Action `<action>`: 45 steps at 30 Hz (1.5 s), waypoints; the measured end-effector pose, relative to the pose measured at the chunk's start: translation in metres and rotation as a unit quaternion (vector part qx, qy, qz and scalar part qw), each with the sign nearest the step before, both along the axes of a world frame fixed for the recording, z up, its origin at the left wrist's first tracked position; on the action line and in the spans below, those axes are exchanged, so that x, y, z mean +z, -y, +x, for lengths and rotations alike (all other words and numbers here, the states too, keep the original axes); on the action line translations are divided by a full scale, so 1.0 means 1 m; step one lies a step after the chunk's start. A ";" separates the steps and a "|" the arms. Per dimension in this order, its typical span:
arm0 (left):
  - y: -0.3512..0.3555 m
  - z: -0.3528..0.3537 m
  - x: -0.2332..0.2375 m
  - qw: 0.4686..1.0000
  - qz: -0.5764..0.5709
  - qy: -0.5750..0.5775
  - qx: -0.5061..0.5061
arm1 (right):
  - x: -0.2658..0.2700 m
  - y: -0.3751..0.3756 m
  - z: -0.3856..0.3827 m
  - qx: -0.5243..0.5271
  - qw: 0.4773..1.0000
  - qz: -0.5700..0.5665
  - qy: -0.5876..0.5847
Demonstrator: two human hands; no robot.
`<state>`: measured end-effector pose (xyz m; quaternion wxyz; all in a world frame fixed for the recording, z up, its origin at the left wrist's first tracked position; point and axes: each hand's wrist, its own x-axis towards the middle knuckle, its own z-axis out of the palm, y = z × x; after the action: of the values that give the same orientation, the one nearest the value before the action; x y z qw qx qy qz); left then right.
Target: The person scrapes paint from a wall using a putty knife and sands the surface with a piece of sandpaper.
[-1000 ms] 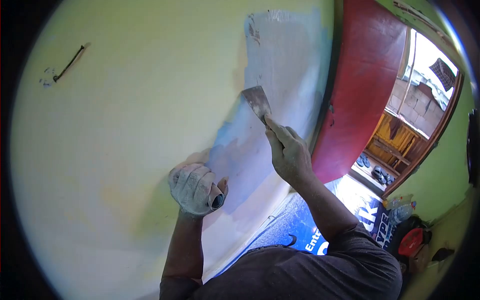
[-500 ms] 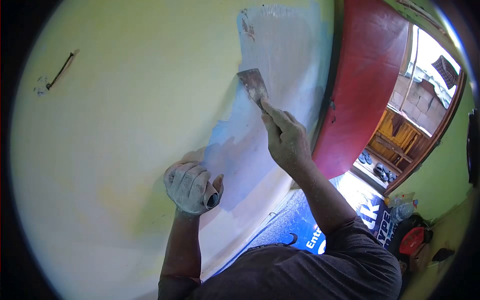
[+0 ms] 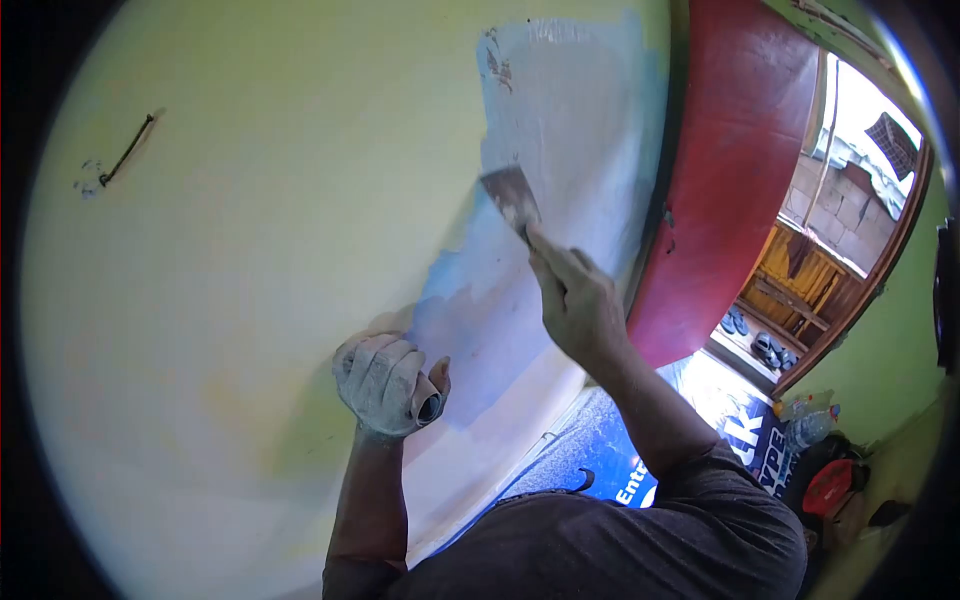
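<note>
My right hand (image 3: 578,300) grips a scraper (image 3: 513,198), its broad, stained metal blade angled up and left at the edge of a bare bluish-grey patch (image 3: 580,130) on the pale yellow-green wall (image 3: 300,200). Fingers curled, my dust-whitened left hand (image 3: 382,385) is closed around a rolled piece of sandpaper (image 3: 429,408), whose open end shows by the thumb. That hand is close to the wall, left of the patch's lower part. Dark marks show near the patch's top left corner.
A long nail (image 3: 128,150) juts from the wall at the left. On the right stands a red padded panel (image 3: 735,150), beside an open doorway with shoes (image 3: 770,350) at its sill. A dusty blue printed sheet (image 3: 590,440) covers the floor, with plastic bottles (image 3: 808,428) beyond it.
My right hand and the scraper have moved slightly down along the patch's left edge. My left hand keeps its grip. The whole view has shifted a little.
</note>
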<state>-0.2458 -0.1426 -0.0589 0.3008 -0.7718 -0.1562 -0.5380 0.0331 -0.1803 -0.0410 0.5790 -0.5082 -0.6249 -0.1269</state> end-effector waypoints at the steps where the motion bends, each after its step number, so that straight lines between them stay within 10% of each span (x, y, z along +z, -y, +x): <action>1: 0.000 0.000 0.000 1.000 0.002 0.002 0.000 | -0.007 0.004 -0.003 0.006 0.999 -0.029 -0.017; 45: 0.000 0.001 -0.001 1.000 0.009 -0.004 0.009 | 0.049 0.005 0.014 -0.042 0.997 -0.053 0.027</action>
<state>-0.2448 -0.1427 -0.0600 0.3127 -0.7699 -0.1572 -0.5337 0.0467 -0.1853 0.0075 0.5282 -0.5603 -0.6242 -0.1319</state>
